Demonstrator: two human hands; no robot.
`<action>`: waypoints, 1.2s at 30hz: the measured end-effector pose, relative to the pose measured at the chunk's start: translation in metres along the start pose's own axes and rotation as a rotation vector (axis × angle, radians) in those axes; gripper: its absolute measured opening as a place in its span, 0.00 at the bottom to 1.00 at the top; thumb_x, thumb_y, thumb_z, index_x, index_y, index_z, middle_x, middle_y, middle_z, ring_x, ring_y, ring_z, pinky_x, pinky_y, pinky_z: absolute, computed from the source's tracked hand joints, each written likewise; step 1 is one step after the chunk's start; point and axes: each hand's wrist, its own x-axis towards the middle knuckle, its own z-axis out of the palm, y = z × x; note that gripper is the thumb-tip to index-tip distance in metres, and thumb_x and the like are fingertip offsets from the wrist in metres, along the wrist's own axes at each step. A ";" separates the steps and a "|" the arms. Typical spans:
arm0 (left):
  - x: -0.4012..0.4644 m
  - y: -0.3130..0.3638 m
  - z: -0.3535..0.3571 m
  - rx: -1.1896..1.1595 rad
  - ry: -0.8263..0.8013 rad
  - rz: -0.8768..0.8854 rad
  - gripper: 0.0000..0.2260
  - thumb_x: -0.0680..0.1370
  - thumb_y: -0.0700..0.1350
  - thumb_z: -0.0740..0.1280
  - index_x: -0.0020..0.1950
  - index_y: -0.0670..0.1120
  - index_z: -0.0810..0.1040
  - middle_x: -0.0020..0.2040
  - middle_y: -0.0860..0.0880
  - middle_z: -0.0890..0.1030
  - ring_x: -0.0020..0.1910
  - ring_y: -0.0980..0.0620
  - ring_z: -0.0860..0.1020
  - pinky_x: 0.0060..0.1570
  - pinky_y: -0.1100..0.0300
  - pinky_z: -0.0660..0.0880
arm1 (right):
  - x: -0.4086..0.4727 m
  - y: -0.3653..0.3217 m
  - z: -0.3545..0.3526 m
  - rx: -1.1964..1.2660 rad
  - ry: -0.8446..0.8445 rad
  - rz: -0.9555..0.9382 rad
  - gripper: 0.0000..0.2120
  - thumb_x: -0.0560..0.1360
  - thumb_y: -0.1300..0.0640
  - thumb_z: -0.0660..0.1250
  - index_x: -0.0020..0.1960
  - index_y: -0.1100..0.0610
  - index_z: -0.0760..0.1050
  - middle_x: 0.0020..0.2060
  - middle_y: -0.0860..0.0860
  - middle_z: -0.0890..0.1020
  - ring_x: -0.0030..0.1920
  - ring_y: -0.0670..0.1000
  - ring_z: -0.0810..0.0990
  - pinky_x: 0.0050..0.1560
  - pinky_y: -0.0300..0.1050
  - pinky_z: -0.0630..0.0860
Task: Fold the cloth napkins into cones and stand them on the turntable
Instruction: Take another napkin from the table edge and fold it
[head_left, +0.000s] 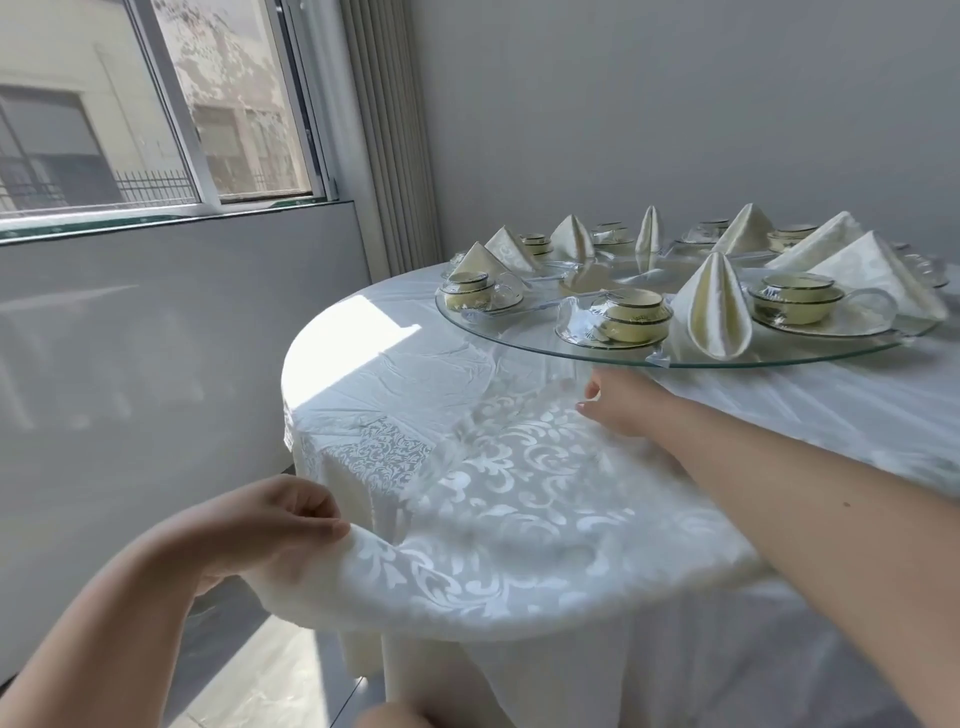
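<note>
Your left hand (280, 525) pinches a corner of the patterned napkin (519, 499) spread over the table edge. Your right hand (621, 405), fingers loosely extended, touches its far edge below the glass turntable (519, 340), where folded cones (709, 306) stand.

hands (291, 525) spreading patterned napkin (519, 499), cone napkins (709, 309) on turntable (519, 335)

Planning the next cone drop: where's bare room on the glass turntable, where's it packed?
Bare glass shows along the near-left rim of the turntable, between the left cup set and the front cup set. The right side crowds: front cone, saucer, more cones behind.
</note>
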 end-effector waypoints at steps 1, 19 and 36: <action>0.002 0.001 0.001 -0.002 -0.032 0.003 0.09 0.68 0.54 0.69 0.35 0.49 0.79 0.32 0.52 0.76 0.32 0.55 0.73 0.34 0.61 0.66 | 0.003 -0.001 0.001 -0.014 0.000 0.011 0.19 0.79 0.47 0.62 0.63 0.59 0.73 0.61 0.55 0.77 0.60 0.57 0.75 0.56 0.45 0.71; 0.078 0.058 0.065 0.344 0.360 0.018 0.14 0.74 0.54 0.69 0.41 0.43 0.78 0.37 0.48 0.80 0.35 0.51 0.75 0.33 0.60 0.68 | 0.042 -0.058 0.030 -0.072 0.001 -0.257 0.03 0.79 0.51 0.60 0.49 0.50 0.70 0.39 0.49 0.67 0.43 0.53 0.73 0.42 0.46 0.71; 0.098 0.046 0.061 0.384 0.489 -0.048 0.09 0.70 0.44 0.63 0.32 0.45 0.65 0.29 0.49 0.70 0.31 0.48 0.68 0.28 0.59 0.59 | 0.048 0.014 0.010 0.120 0.104 -0.111 0.13 0.77 0.54 0.67 0.60 0.55 0.73 0.56 0.52 0.77 0.55 0.52 0.75 0.50 0.42 0.68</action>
